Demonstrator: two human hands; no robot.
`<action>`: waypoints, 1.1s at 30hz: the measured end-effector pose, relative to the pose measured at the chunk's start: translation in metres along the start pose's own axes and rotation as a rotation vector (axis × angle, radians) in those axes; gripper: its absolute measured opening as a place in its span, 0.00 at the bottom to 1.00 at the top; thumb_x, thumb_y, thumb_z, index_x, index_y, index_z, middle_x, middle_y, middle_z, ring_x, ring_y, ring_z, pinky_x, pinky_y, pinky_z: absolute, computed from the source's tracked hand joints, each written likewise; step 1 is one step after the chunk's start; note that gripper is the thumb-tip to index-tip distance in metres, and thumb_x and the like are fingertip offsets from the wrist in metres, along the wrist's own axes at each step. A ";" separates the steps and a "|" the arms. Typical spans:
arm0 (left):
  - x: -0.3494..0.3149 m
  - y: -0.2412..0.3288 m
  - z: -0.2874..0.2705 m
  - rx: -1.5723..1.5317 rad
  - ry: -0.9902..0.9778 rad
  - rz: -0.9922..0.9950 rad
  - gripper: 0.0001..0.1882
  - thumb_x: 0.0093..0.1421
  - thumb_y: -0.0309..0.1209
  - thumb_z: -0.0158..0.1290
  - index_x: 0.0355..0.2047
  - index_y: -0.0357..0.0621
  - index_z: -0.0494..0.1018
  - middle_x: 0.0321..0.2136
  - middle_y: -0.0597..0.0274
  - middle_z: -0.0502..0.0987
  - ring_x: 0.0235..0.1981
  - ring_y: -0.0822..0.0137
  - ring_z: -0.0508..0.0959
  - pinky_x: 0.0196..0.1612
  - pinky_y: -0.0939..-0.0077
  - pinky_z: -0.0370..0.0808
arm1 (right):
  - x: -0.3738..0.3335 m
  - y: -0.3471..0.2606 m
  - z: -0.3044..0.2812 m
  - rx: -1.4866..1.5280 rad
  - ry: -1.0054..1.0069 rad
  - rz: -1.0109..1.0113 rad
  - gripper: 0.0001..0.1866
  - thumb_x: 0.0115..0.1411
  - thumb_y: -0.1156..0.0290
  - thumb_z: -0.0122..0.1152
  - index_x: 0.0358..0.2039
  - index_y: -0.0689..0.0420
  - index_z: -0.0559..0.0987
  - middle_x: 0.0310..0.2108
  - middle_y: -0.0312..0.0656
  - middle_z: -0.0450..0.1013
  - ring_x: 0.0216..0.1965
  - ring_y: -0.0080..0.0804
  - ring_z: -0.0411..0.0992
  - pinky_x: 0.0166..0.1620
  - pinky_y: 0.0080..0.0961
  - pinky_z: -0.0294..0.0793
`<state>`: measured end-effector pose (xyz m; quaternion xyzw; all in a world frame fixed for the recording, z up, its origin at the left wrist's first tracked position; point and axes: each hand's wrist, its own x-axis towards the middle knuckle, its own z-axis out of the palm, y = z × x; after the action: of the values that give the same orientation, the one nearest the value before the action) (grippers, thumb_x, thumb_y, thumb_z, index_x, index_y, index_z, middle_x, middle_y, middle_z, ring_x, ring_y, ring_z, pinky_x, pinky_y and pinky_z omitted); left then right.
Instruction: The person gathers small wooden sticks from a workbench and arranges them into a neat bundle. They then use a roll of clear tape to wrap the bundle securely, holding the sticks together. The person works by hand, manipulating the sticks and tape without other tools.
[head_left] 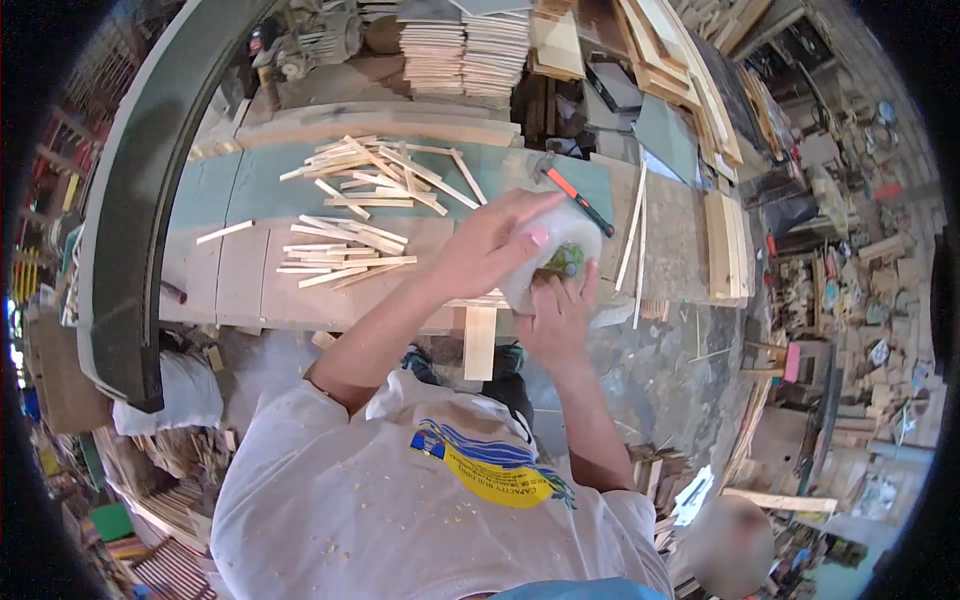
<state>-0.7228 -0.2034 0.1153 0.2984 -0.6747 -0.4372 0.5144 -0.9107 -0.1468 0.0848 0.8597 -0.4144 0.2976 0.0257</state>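
Over the front of the workbench, my two hands meet at a translucent white plastic container [523, 280] with a green patch on it; its exact kind is hard to make out. My left hand [497, 243] is closed around its upper left side, thumb across the top. From below, my right hand [560, 312] has its fingers curled against the lower part, beside the green patch; what lies under those fingertips is hidden. Just beyond the container lies a hammer [578, 199] with an orange and black handle. Left of my hands, thin wooden sticks [345, 250] are piled loosely on the bench.
More sticks [385, 180] lie farther back on the green bench surface [270, 175]. Stacked wooden slats [465, 60] stand behind. A dark machine frame [125, 270] rises at the left. Long boards [725, 245] edge the right side, and a board end [480, 343] juts toward me.
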 end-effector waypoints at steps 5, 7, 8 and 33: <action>-0.034 0.035 -0.011 0.214 0.090 0.066 0.27 0.64 0.37 0.57 0.61 0.40 0.68 0.48 0.45 0.75 0.45 0.50 0.78 0.50 0.62 0.75 | 0.011 0.017 -0.008 -0.126 0.050 -0.109 0.21 0.49 0.71 0.68 0.44 0.58 0.74 0.41 0.43 0.77 0.51 0.44 0.73 0.69 0.67 0.42; -0.041 0.040 -0.015 0.142 0.113 0.037 0.26 0.63 0.36 0.59 0.58 0.41 0.67 0.45 0.45 0.75 0.42 0.49 0.79 0.46 0.62 0.76 | 0.013 0.018 -0.012 -0.172 0.045 -0.186 0.22 0.48 0.70 0.70 0.44 0.57 0.75 0.43 0.43 0.78 0.54 0.43 0.73 0.70 0.66 0.41; -0.042 0.039 -0.018 0.078 0.116 0.029 0.25 0.63 0.36 0.59 0.57 0.41 0.67 0.43 0.45 0.76 0.40 0.49 0.79 0.44 0.63 0.76 | 0.015 0.016 -0.013 -0.151 0.049 -0.212 0.23 0.46 0.72 0.70 0.44 0.56 0.74 0.43 0.42 0.78 0.54 0.42 0.73 0.70 0.66 0.41; -0.054 0.016 -0.028 0.386 0.005 -0.086 0.04 0.57 0.21 0.60 0.33 0.38 0.77 0.32 0.54 0.77 0.36 0.54 0.79 0.38 0.63 0.77 | -0.016 -0.038 -0.002 0.380 0.002 0.279 0.33 0.52 0.72 0.69 0.58 0.58 0.68 0.49 0.54 0.74 0.49 0.57 0.73 0.49 0.48 0.76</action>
<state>-0.6791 -0.1584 0.1092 0.4212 -0.7315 -0.3207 0.4298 -0.8915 -0.1103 0.0852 0.7832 -0.4658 0.3716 -0.1776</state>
